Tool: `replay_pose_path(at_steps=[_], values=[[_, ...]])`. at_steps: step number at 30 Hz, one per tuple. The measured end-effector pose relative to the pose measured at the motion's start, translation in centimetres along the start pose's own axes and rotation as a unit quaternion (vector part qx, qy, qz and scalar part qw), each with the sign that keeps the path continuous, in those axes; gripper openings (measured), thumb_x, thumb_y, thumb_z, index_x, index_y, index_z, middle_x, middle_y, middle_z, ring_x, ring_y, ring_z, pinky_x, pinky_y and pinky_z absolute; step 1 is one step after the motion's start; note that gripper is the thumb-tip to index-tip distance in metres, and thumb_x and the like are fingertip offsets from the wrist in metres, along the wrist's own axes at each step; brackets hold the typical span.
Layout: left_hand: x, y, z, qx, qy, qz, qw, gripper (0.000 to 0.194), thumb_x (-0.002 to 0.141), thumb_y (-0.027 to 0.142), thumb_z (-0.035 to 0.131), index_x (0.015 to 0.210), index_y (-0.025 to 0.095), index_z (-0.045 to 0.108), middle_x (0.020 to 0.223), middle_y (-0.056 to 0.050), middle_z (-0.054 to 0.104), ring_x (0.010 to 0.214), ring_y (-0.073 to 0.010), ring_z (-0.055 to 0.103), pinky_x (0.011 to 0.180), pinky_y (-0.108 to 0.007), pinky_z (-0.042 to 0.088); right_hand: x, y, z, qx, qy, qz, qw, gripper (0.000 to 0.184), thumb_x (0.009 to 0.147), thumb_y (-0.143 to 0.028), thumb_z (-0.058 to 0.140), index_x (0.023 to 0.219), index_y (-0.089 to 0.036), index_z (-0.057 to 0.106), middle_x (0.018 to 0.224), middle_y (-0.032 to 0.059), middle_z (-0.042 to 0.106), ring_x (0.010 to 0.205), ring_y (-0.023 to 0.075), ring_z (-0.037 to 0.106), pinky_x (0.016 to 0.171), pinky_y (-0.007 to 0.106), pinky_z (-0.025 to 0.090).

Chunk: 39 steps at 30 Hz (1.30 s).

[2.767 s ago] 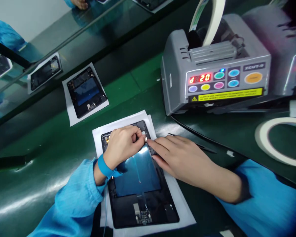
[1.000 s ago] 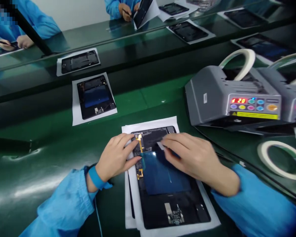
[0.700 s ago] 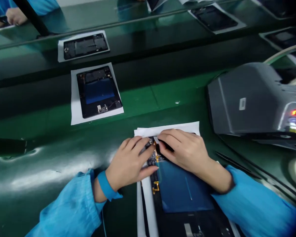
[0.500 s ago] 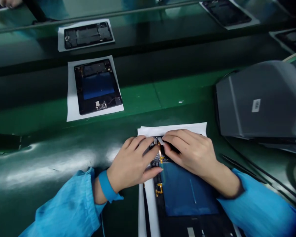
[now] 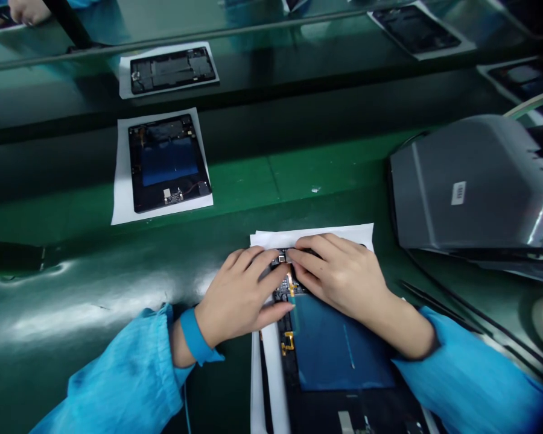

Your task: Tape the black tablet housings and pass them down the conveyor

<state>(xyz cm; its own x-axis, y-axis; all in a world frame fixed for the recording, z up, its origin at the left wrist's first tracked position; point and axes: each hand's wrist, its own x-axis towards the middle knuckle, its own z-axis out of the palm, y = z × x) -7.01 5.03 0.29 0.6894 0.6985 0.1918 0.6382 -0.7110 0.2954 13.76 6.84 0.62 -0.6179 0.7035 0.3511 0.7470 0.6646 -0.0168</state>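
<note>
An opened tablet point(image 5: 344, 386) with a blue battery panel lies on white paper point(image 5: 326, 235) on the green belt. My left hand point(image 5: 244, 295) rests flat on its upper left edge, fingers stretched toward the small camera module point(image 5: 281, 259). My right hand point(image 5: 339, 274) covers the tablet's top edge. Its curled fingertips press a small pale tape strip point(image 5: 289, 257) down beside the orange flex cable point(image 5: 290, 282). The two hands' fingertips almost meet there. Both wrists wear blue sleeves, and a blue strap circles the left wrist.
A grey tape dispenser point(image 5: 470, 181) stands close on the right, with black cables point(image 5: 434, 298) in front of it. Another opened tablet on paper point(image 5: 167, 160) lies at the back left, one more point(image 5: 172, 67) behind it, others point(image 5: 416, 30) at the far right. A co-worker's hand point(image 5: 25, 11) shows top left.
My right hand carried the tape strip from the tablet's middle to its top left corner. The left fingers shifted up to the same corner. The view swung left and down.
</note>
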Motion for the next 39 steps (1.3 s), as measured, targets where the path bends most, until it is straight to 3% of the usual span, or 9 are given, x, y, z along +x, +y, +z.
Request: replay_pose_path(at_steps=[6,11,16,21,26,30,32,36,39], values=[[-0.2,-0.2,-0.1,0.0,0.01,-0.006,1.0,0.05,0.089,0.053,0.05,0.12,0.014,0.055,0.123,-0.014,0.056,0.116,-0.0298,0.049,0.096,-0.044,0.044,0.2,-0.7,-0.8,-0.038,-0.055,-0.033,0.997,0.019,0.086,-0.017,0.052,0.098,-0.016,0.067,0.095,0.0076,0.066,0.079,0.0198,0.059,0.06,0.032,0.045],[-1.7,-5.4,-3.4,0.13,0.042,-0.152,0.979,0.042,0.09,0.036,0.053,0.125,0.011,0.052,0.128,-0.016,0.052,0.118,-0.0294,0.048,0.099,-0.044,0.042,-0.9,-1.1,-1.0,-0.034,-0.06,-0.069,0.995,0.033,0.081,-0.008,0.048,0.109,-0.014,0.064,0.113,0.0129,0.063,0.097,0.0244,0.06,0.073,0.034,0.053],[-3.3,-11.6,-8.0,0.245,-0.061,-0.247,0.936,0.03,0.088,0.02,0.053,0.114,0.008,0.058,0.113,-0.016,0.06,0.103,-0.0276,0.057,0.087,-0.039,0.047,-2.9,-1.3,-1.2,0.063,-0.028,-0.075,0.995,0.036,0.081,-0.008,0.049,0.112,-0.014,0.065,0.124,0.0106,0.061,0.118,0.0275,0.053,0.095,0.043,0.051],[-2.5,-12.5,-10.0,0.252,-0.106,-0.242,0.931,0.02,0.091,0.015,0.044,0.093,0.008,0.062,0.088,-0.005,0.062,0.079,-0.0135,0.062,0.075,-0.023,0.046,-5.3,-1.7,-2.8,0.174,-0.002,-0.041,0.984,0.033,0.086,-0.013,0.046,0.113,-0.018,0.065,0.12,0.0088,0.063,0.116,0.0252,0.056,0.093,0.044,0.053],[0.0,-7.5,-11.1,0.266,-0.087,-0.222,0.934,0.019,0.09,0.013,0.044,0.088,0.008,0.061,0.083,-0.007,0.061,0.073,-0.016,0.062,0.07,-0.027,0.047,-5.3,-1.4,-4.0,0.445,-0.048,0.095,0.889,0.033,0.09,-0.029,0.051,0.122,-0.023,0.06,0.124,0.0082,0.062,0.112,0.021,0.059,0.093,0.04,0.052],[1.4,2.7,-9.7,0.254,-0.056,-0.166,0.951,0.019,0.089,0.011,0.042,0.092,0.008,0.06,0.084,-0.012,0.061,0.073,-0.0224,0.061,0.065,-0.034,0.049,-3.9,-0.8,-3.9,0.762,-0.093,0.194,0.611,0.056,0.09,-0.059,0.04,0.133,-0.023,0.049,0.129,0.0126,0.059,0.11,0.0241,0.062,0.086,0.045,0.054],[1.4,8.1,-8.0,0.219,-0.076,-0.105,0.967,0.019,0.085,0.006,0.043,0.086,0.013,0.061,0.081,-0.009,0.062,0.07,-0.021,0.061,0.059,-0.032,0.049,-4.0,-0.5,-4.2,0.801,-0.076,0.251,0.538,0.056,0.088,-0.062,0.042,0.125,-0.023,0.056,0.121,0.0119,0.064,0.103,0.0254,0.065,0.082,0.045,0.055],[-1.2,13.3,-5.6,0.012,-0.046,-0.01,0.999,0.013,0.09,0.021,0.05,0.093,0.02,0.062,0.099,-0.009,0.066,0.094,-0.0232,0.062,0.083,-0.038,0.054,-7.5,0.5,-5.3,0.728,-0.055,0.383,0.566,0.034,0.077,-0.047,0.066,0.101,-0.023,0.069,0.1,0.0056,0.072,0.088,0.024,0.068,0.074,0.036,0.057],[-5.1,12.0,-5.3,-0.229,0.084,-0.257,0.935,0.03,0.089,0.036,0.055,0.117,0.023,0.056,0.13,-0.011,0.056,0.122,-0.026,0.052,0.098,-0.043,0.05,-11.2,1.6,-5.7,0.699,-0.024,0.436,0.567,0.032,0.073,-0.045,0.07,0.099,-0.026,0.071,0.094,0.0042,0.073,0.08,0.0244,0.069,0.066,0.035,0.057]])
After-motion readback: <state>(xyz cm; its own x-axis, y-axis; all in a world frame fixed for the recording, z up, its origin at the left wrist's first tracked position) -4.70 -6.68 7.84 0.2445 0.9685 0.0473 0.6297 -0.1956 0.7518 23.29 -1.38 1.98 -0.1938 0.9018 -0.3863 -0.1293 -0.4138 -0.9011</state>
